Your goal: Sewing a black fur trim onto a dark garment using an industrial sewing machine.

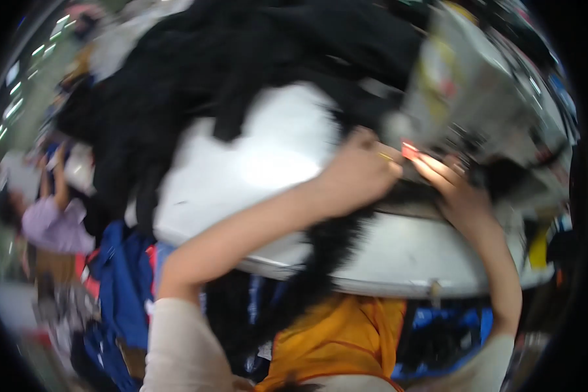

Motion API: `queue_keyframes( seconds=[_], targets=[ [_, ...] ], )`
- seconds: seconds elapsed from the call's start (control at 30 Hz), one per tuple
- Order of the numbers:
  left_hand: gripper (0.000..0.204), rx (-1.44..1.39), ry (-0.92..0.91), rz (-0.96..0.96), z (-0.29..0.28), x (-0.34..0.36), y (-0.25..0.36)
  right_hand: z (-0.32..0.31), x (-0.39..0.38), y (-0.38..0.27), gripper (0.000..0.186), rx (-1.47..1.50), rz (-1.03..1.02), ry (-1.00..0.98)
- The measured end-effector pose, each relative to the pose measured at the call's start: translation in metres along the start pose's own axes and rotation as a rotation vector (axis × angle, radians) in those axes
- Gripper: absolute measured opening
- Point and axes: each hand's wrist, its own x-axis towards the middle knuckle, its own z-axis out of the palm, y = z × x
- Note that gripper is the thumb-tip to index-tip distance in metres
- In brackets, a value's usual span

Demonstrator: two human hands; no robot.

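Note:
A strip of black fluffy fabric (pixel 336 245) runs across the white table under my left forearm and hangs over its near edge. My left hand (pixel 366 170) is closed with curled fingers, seemingly on this fabric; a yellow ring shows on one finger. Close by on the right, my right hand (pixel 460 189) reaches in with its fingers stretched out. Its fingertips lie beside a small bright red spot (pixel 409 150), too blurred to name. Both hands are at the base of a grey-white machine (pixel 496 98), which looks like a sewing machine. Blur hides the fingertips' contact.
A large heap of black fabric (pixel 274 46) covers the back and left of the white table (pixel 274 157). Orange cloth (pixel 340 340) lies across my lap. Blue garments (pixel 124 287) hang at the left, where another person in a lilac top (pixel 55 222) sits.

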Motion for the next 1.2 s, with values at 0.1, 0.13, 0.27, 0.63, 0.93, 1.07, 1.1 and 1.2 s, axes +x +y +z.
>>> queue_keyframes(
  seconds=[0.1, 0.13, 0.27, 0.63, 0.93, 1.07, 1.1, 1.2],
  targets=[
    [0.01, 0.102, 0.098, 0.041, 0.002, 0.001, 0.005, 0.021, -0.004, 0.028, 0.081, -0.08, 0.019, 0.007],
    [0.013, 0.129, 0.092, 0.065, 0.006, 0.005, 0.009, 0.011, -0.01, 0.028, 0.08, -0.047, 0.038, 0.006],
    [0.012, 0.117, 0.258, 0.045, 0.017, 0.006, 0.007, 0.021, 0.0, 0.029, 0.067, 0.075, -0.025, 0.162],
    [0.013, -0.076, 0.17, -0.007, 0.022, 0.008, 0.009, 0.025, -0.002, 0.028, 0.067, 0.031, -0.036, 0.22],
    [0.025, -0.126, -0.063, -0.077, -0.024, -0.003, 0.005, 0.019, 0.021, 0.027, 0.023, -0.187, -0.208, 0.505],
    [0.026, -0.09, -0.037, -0.021, -0.014, 0.014, -0.002, 0.015, 0.016, 0.04, 0.012, -0.107, -0.171, 0.579],
    [0.027, -0.068, -0.028, -0.013, -0.012, 0.016, -0.006, 0.008, 0.013, 0.035, 0.011, -0.107, -0.119, 0.527],
    [0.03, -0.05, -0.02, 0.0, -0.008, 0.017, -0.011, 0.016, 0.014, 0.041, 0.012, -0.012, -0.122, 0.513]
  ],
)
